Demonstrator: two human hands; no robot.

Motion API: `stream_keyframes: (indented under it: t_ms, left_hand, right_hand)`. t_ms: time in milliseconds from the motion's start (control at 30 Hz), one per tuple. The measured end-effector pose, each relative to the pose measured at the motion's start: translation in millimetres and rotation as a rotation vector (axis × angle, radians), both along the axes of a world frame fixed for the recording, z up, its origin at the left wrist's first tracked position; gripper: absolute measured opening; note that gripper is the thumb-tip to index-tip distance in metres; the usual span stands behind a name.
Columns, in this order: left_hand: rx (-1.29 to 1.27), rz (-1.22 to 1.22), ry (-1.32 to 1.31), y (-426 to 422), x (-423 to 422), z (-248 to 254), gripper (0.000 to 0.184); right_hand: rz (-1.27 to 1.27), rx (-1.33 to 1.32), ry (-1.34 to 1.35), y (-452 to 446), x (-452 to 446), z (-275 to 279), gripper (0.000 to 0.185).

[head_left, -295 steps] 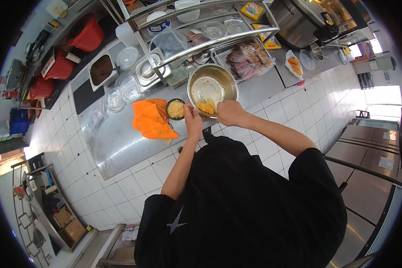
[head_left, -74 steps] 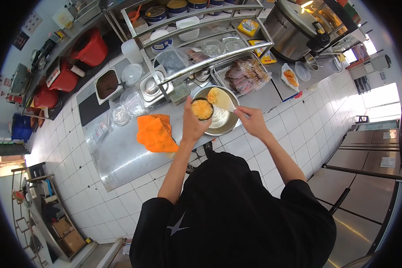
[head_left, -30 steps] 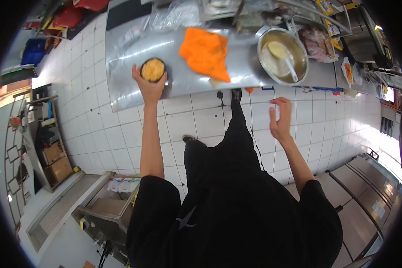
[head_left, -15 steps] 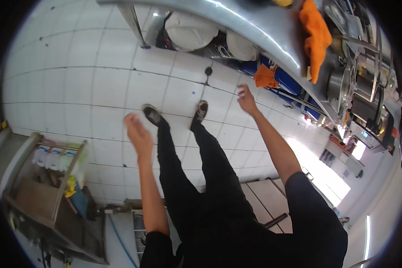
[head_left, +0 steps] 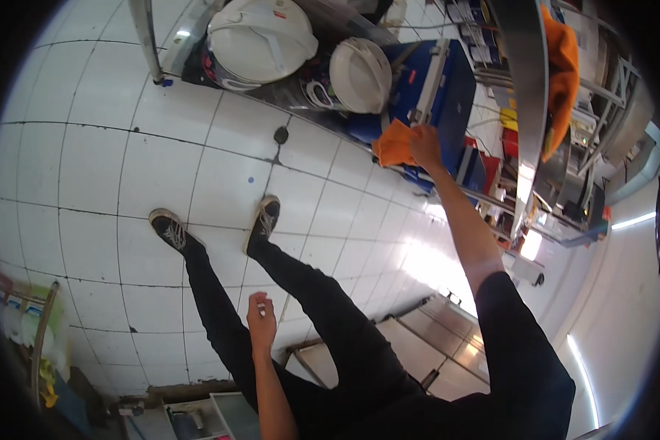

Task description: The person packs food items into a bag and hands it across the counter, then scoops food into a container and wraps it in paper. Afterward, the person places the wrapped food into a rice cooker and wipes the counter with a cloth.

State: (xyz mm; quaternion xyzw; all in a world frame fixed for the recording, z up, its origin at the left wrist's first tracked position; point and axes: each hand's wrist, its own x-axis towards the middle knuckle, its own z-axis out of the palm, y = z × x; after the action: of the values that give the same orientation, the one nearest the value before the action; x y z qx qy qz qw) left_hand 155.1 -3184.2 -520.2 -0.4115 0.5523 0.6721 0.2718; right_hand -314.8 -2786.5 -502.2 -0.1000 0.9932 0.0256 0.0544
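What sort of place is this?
Probably a commercial kitchen or food-prep area: the metal worktable, large lidded white buckets and white tiled floor suggest it. The right hand is on an orange cloth.

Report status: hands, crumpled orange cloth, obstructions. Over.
Right hand at crumpled orange cloth, grip unclear. Left hand hanging low, fingers curled. Cloth beside blue hard-sided box. Nothing visibly blocking right hand.

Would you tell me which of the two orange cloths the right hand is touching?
The lower cloth, beside the blue box: the right hand touches it, while the upper cloth lies on the steel table.
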Motion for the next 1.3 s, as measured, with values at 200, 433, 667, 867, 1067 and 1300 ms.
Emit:
stream_keyframes:
  t_ms: [200, 433, 667, 867, 1067, 1300]
  left_hand:
    - [0.0, 0.26, -0.056, 25.3, -1.3, -17.7, 0.012]
    - [0.01, 0.209, -0.083, 41.9, -5.6, -24.5, 0.011]
    - [-0.21, 0.086, 0.074, -41.5, -85.7, 17.2, 0.017]
    - [-0.355, 0.175, 0.244, -97.1, -132.6, 9.3, 0.024]
    - [-0.42, 0.09, 0.225, -108.0, -164.7, -0.6, 0.024]
    - [-0.115, 0.236, 0.3, -105.7, -173.5, -19.0, 0.025]
  right_hand:
    - [-0.138, 0.088, -0.294, -3.4, -63.9, -3.4, 0.02]
    - [0.122, -0.533, 0.011, -163.1, -214.4, -86.7, 0.024]
    - [-0.314, -0.522, 0.365, -234.7, -332.6, -164.3, 0.029]
    - [-0.615, -0.843, -0.023, -196.2, -403.4, -188.1, 0.037]
    - [-0.946, -1.217, -0.062, -160.0, -443.9, -227.6, 0.026]
    - [-0.334, -0.832, 0.394, -229.8, -154.3, -140.2, 0.023]
